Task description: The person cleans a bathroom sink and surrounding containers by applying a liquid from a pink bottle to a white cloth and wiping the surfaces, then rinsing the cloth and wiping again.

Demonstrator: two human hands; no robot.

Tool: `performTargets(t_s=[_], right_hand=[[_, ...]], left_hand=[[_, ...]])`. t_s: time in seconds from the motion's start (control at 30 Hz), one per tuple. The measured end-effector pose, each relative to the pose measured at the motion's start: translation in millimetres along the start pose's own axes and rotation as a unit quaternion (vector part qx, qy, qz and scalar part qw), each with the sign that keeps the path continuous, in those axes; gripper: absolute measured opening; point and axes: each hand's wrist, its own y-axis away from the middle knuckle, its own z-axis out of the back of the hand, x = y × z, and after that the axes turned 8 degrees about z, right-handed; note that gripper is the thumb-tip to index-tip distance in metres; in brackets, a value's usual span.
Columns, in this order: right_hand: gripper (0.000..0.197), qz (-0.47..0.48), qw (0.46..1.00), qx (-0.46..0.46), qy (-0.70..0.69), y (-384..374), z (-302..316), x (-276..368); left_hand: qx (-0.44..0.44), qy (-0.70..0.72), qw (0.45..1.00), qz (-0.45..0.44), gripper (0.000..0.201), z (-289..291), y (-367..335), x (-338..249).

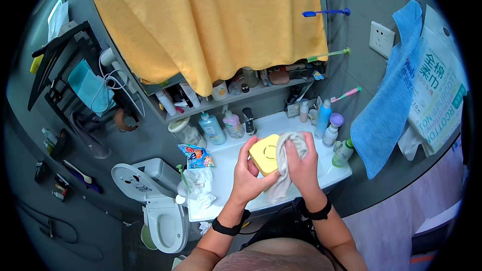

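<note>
Above the white washbasin [225, 156], my left hand [243, 176] grips a yellow box [264, 154] with rounded corners. A dark ring marks the face turned up. My right hand [305, 166] is closed round a greyish-white cloth [282, 180], which is bunched against the box's right side. Part of the cloth hangs down below the fingers. The box's underside is hidden, and so are some fingertips of both hands.
Behind the basin stand a tap [249, 120], a blue pump bottle [212, 128] and a pink one [233, 123]. More bottles [324, 118] line the right rim. A snack-like blue packet [196, 155] lies left. A toilet [165, 223] stands lower left; a blue towel [384, 105] hangs right.
</note>
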Motion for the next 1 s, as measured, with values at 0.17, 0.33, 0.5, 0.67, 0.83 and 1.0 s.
performTargets(t_s=[0.17, 0.33, 0.5, 0.67, 0.83, 1.0], right_hand=[[0.026, -0.144, 0.965, 0.001, -0.218, -31.8, 7.2, -29.9], [0.03, -0.186, 0.932, -0.017, -0.311, -7.6, -13.9, -25.4], [0.028, -0.139, 0.938, -0.043, -0.313, 0.0, -17.9, -28.5], [0.026, -0.163, 0.953, -0.058, -0.247, -23.4, -8.2, -25.6], [0.041, -0.045, 0.992, -0.083, -0.088, -5.4, -6.0, -30.8], [0.073, 0.312, 0.94, 0.025, 0.139, 18.2, -6.5, -32.1]], left_hand=[[-0.021, 0.114, 0.989, 0.096, 0.111, -18.2, 11.1, 7.1], [-0.053, 0.161, 0.978, 0.121, 0.096, -8.3, 4.0, 3.6], [0.004, 0.232, 0.961, 0.149, 0.098, 11.5, -3.6, 7.0], [0.076, 0.232, 0.955, 0.172, 0.102, 24.0, -8.0, 12.8], [-0.018, 0.281, 0.948, 0.151, 0.081, 11.9, -18.1, 15.3], [-0.033, 0.352, 0.908, 0.226, 0.069, 2.2, -23.7, 10.8]])
